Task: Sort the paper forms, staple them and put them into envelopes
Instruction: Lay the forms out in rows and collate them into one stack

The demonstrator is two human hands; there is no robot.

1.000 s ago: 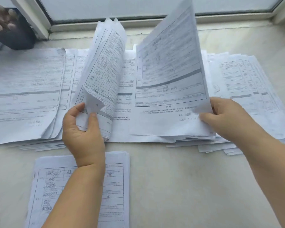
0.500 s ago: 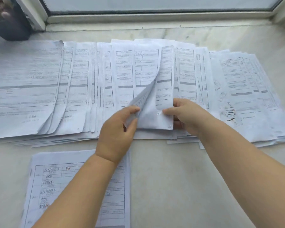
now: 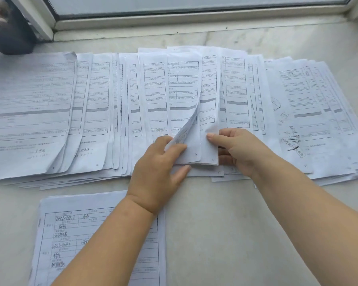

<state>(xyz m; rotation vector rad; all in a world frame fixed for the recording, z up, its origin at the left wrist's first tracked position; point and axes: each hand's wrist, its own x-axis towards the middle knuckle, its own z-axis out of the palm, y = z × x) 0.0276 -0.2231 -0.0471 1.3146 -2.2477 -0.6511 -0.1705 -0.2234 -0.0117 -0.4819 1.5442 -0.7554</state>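
Mid-frame on the table [image 3: 225,223], the left hand [image 3: 159,168] pinched a form's curled lower corner [image 3: 184,135] from the fanned forms [image 3: 103,112] while the right hand [image 3: 236,149] pinned its neighbour; peeling slowly would likely free one sheet.

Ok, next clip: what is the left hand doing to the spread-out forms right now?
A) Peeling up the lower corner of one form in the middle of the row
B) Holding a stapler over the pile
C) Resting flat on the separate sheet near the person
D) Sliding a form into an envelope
A: the left hand pinches the curled lower corner of a form in the middle of the row, while the right hand presses on the neighbouring sheet.
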